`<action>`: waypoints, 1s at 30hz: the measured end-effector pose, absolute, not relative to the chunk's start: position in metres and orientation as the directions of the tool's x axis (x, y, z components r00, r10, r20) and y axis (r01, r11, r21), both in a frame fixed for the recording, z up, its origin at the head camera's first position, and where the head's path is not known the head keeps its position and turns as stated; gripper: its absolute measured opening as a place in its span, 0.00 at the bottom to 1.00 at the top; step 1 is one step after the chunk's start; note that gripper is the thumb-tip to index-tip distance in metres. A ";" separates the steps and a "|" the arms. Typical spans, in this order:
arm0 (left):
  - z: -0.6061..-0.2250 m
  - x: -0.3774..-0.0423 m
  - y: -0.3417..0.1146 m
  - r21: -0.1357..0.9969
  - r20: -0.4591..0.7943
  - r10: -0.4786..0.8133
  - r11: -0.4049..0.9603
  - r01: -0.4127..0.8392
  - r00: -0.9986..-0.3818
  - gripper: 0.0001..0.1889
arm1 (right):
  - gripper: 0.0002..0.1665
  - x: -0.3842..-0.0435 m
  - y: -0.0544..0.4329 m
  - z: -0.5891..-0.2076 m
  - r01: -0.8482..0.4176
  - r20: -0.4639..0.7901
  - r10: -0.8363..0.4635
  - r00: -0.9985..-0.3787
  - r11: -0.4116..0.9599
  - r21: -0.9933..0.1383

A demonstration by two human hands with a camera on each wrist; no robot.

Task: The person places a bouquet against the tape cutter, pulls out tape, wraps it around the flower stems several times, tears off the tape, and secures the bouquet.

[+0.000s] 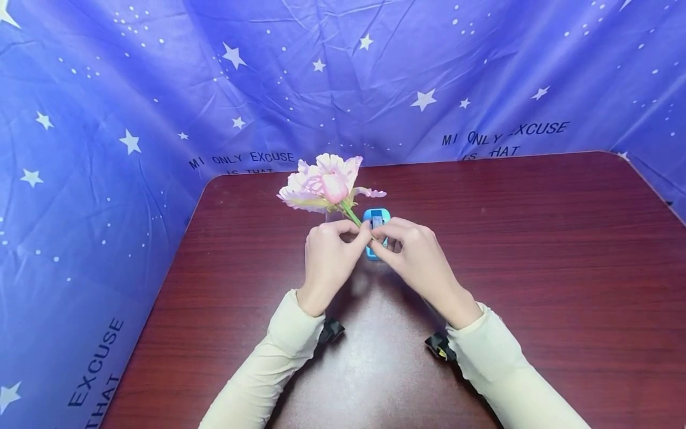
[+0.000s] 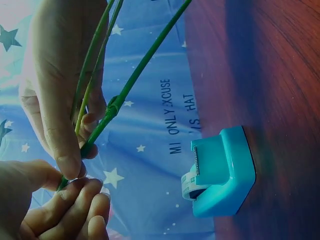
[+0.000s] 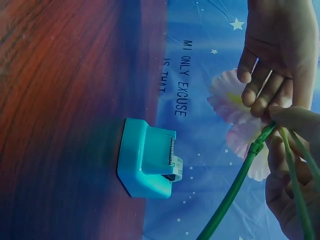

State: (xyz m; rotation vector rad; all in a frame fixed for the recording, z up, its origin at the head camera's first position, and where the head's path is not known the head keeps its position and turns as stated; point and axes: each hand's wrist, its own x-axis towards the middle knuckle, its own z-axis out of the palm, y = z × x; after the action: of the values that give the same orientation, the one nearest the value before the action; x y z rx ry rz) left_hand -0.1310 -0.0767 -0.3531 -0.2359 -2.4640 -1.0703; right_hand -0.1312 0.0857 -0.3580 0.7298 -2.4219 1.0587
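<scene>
A bunch of pale pink artificial flowers (image 1: 333,185) leans up and to the left, its green stems (image 1: 351,213) running down between the two hands. With thumb and fingers, my left hand (image 1: 329,259) pinches the stems just below the blossoms. My right hand (image 1: 420,253) pinches them right beside it, and the fingertips of both hands nearly meet. Several stem ends hang past the fingers. The thickest stem (image 3: 239,180) has a knobbly joint near my fingers. Behind and below the hands, a turquoise tape dispenser (image 2: 230,175) stands on the table, partly hidden in the head view.
The dark red wooden table (image 1: 536,250) spreads around both arms. A blue curtain (image 1: 343,77) with white stars and printed words hangs along its back and left edges. Black straps with a small device (image 1: 442,347) sit under the wrists.
</scene>
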 end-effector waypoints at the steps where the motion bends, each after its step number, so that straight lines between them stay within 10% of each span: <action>1: -0.353 -0.131 -0.077 0.652 0.460 -0.018 0.686 0.323 -0.888 0.12 | 0.03 -0.131 0.086 -0.357 -0.599 0.539 -0.300 -0.787 0.578 -0.554; 30: -0.351 -0.122 -0.064 0.728 0.392 0.352 0.446 0.521 -0.850 0.17 | 0.09 -0.139 0.105 -0.345 -0.438 0.370 -0.235 -0.899 0.476 -0.762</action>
State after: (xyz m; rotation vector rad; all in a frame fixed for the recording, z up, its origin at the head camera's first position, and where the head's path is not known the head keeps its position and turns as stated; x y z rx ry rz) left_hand -0.1218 -0.0637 -0.3514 -0.7667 -2.5107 -1.3629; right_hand -0.1386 0.1047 -0.3453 0.5805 -2.5088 1.3893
